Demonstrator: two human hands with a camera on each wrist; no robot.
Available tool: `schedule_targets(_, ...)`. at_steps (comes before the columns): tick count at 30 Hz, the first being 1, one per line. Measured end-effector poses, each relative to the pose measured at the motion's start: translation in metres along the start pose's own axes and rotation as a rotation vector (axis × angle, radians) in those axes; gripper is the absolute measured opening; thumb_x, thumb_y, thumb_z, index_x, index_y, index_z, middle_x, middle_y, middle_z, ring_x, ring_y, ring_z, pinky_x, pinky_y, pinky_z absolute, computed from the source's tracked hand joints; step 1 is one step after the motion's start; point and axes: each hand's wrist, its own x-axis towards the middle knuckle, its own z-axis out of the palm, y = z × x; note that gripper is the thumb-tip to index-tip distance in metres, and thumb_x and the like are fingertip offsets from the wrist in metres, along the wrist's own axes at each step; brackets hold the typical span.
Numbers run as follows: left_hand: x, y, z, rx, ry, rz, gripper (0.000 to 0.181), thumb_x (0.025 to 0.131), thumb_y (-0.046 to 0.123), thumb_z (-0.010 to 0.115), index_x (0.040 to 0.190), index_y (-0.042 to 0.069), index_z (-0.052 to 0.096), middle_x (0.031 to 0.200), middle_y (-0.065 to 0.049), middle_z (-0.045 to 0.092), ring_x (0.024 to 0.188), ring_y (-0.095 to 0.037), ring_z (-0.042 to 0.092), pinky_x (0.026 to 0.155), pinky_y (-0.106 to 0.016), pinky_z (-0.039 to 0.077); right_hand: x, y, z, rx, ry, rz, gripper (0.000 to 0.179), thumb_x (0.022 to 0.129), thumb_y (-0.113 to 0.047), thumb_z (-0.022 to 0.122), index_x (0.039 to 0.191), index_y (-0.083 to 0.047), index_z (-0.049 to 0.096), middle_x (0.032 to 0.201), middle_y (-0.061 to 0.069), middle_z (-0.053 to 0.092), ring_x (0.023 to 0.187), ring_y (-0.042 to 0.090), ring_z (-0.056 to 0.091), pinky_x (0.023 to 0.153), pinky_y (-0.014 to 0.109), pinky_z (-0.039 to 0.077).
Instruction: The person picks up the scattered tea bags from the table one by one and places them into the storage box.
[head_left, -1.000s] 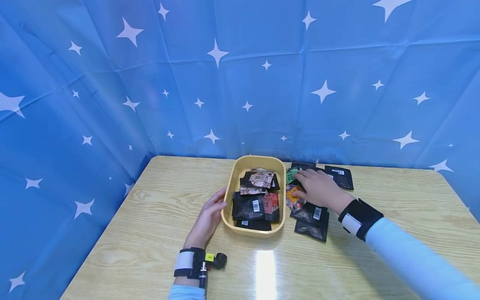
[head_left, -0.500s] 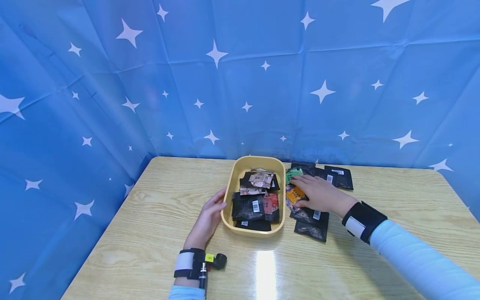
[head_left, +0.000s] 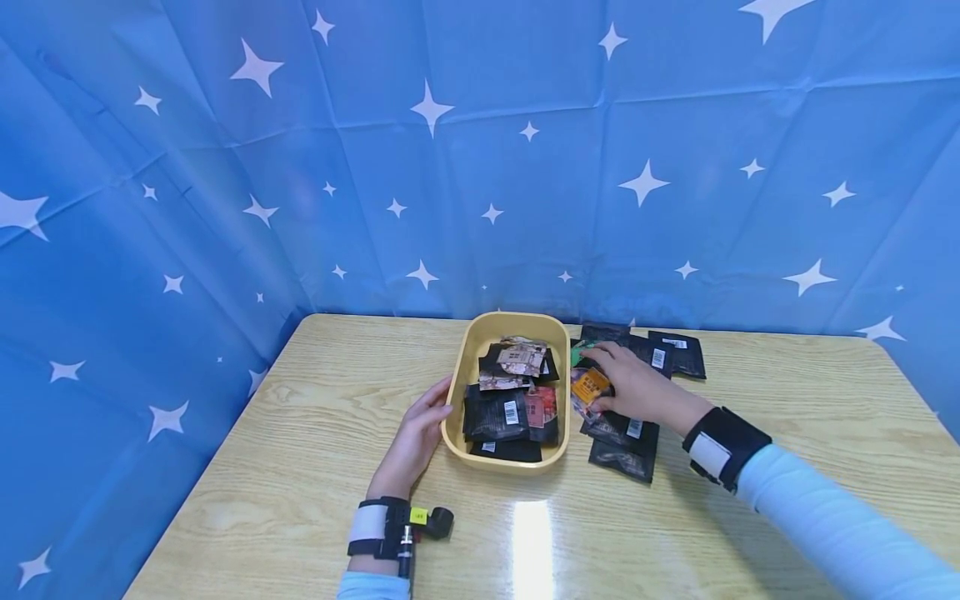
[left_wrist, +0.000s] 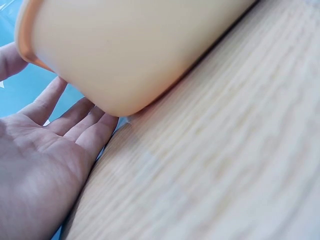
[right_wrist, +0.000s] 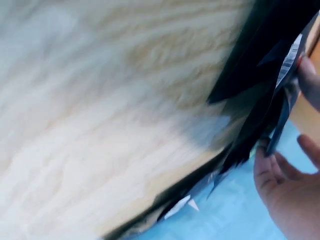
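Observation:
A yellow plastic bin holds several small black and patterned pouches. My left hand rests against the bin's left wall; in the left wrist view its fingers lie fairly straight along the wall, with the thumb near the rim. To the right of the bin, my right hand pinches a pouch with an orange label between thumb and fingers, over a loose pile of pouches. A green pouch shows by its fingertips, partly hidden. In the right wrist view, thumb and fingers are at dark pouch edges.
Several black pouches lie on the wooden table right of the bin, among them one at the far right and one at the front. A blue star-patterned cloth hangs behind the table's back edge.
My right hand shifts slightly back to the right, then its thumb and fingers come in around the orange-labelled pouch. The green pouch shows less now. The left hand and bin stay in place.

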Motion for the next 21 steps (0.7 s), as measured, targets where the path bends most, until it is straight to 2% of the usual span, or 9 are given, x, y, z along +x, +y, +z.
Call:
schedule_targets(4, 0.000, 0.000, 0.000, -0.004, -0.001, 0.004, 0.060, 0.089, 0.009, 0.044, 0.146, 0.000, 0.028, 0.155, -0.022, 0.025, 0.138, -0.028, 0.028, 0.120, -0.046, 0.016, 0.001, -0.001, -0.002, 0.100, 0.044, 0.067, 0.075, 0.075, -0.016, 0.075, 0.140, -0.005, 0.040, 0.138, 0.025, 0.044, 0.120, 0.040, 0.048, 0.097, 0.057, 0.048)
schedule_targets(9, 0.000, 0.000, 0.000, 0.001, -0.002, 0.006, 0.059, 0.089, 0.009, 0.045, 0.146, -0.001, 0.028, 0.155, -0.022, 0.025, 0.138, -0.029, 0.028, 0.120, -0.046, 0.016, 0.000, 0.000, -0.011, 0.215, 0.109, 0.129, 0.067, 0.080, -0.006, 0.068, 0.140, -0.004, 0.037, 0.141, 0.027, 0.042, 0.124, 0.042, 0.043, 0.100, 0.061, 0.044)
schedule_targets(12, 0.000, 0.000, 0.000, 0.008, -0.002, 0.006, 0.059, 0.089, 0.009, 0.044, 0.146, 0.000, 0.028, 0.155, -0.021, 0.025, 0.138, -0.029, 0.028, 0.120, -0.046, 0.016, -0.002, -0.001, -0.019, 0.254, 0.151, 0.147, 0.068, 0.082, -0.004, 0.065, 0.142, -0.004, 0.033, 0.140, 0.027, 0.044, 0.110, 0.038, 0.053, 0.084, 0.053, 0.051)
schedule_targets(14, 0.001, -0.001, 0.000, 0.011, -0.005, 0.009, 0.059, 0.089, 0.008, 0.043, 0.146, 0.000, 0.028, 0.155, -0.022, 0.025, 0.138, -0.029, 0.028, 0.120, -0.047, 0.016, -0.003, -0.002, -0.025, 0.248, 0.185, 0.146, 0.067, 0.084, -0.003, 0.063, 0.143, -0.005, 0.032, 0.136, 0.027, 0.048, 0.087, 0.033, 0.059, 0.066, 0.043, 0.050)
schedule_targets(16, 0.001, -0.001, 0.000, 0.003, -0.010, 0.012, 0.058, 0.090, 0.007, 0.042, 0.146, -0.001, 0.028, 0.155, -0.022, 0.026, 0.138, -0.029, 0.028, 0.120, -0.047, 0.016, -0.005, -0.005, -0.031, 0.217, 0.220, 0.135, 0.063, 0.086, -0.003, 0.060, 0.143, -0.005, 0.032, 0.132, 0.026, 0.052, 0.070, 0.027, 0.056, 0.054, 0.037, 0.042)
schedule_targets(18, 0.001, -0.001, 0.000, -0.003, -0.012, 0.012, 0.058, 0.090, 0.007, 0.042, 0.146, 0.000, 0.027, 0.155, -0.022, 0.025, 0.138, -0.028, 0.028, 0.120, -0.047, 0.016, -0.007, -0.009, -0.036, 0.183, 0.253, 0.117, 0.058, 0.087, -0.002, 0.057, 0.141, -0.006, 0.036, 0.130, 0.026, 0.055, 0.073, 0.028, 0.057, 0.055, 0.037, 0.045)
schedule_targets(21, 0.001, -0.001, 0.000, -0.010, -0.004, 0.007, 0.058, 0.090, 0.008, 0.043, 0.146, 0.001, 0.028, 0.155, -0.021, 0.026, 0.137, -0.027, 0.029, 0.120, -0.046, 0.016, -0.009, -0.021, -0.040, 0.131, 0.301, 0.067, 0.047, 0.088, -0.003, 0.056, 0.135, -0.008, 0.047, 0.115, 0.022, 0.061, 0.079, 0.027, 0.055, 0.057, 0.038, 0.047)
